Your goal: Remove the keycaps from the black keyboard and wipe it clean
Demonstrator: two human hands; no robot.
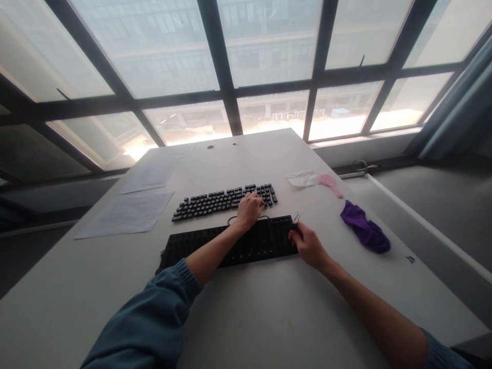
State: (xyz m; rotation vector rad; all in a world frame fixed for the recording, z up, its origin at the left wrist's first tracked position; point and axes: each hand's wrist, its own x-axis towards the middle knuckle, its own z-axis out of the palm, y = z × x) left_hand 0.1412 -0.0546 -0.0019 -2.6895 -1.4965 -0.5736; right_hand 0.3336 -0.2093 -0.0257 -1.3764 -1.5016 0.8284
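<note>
A black keyboard base point(226, 246) lies across the white table in front of me, most of its keycaps off. Behind it, loose black keycaps point(207, 203) are laid out in keyboard-shaped rows. My left hand point(250, 209) reaches over the base to the right part of these rows, its fingers curled together; whatever they pinch is hidden. At the base's right end, my right hand point(307, 245) is closed around the dark handle of a wire keycap puller point(297, 216), whose thin metal prongs point up and away. A thin cable point(232, 219) shows between base and keycaps.
Printed paper sheets point(126, 215) lie on the left of the table point(249, 318). To the right are a white tissue point(302, 179), a pink hairbrush point(328, 183) and a purple cloth point(365, 227), near the table's right edge. Large windows point(269, 46) stand behind.
</note>
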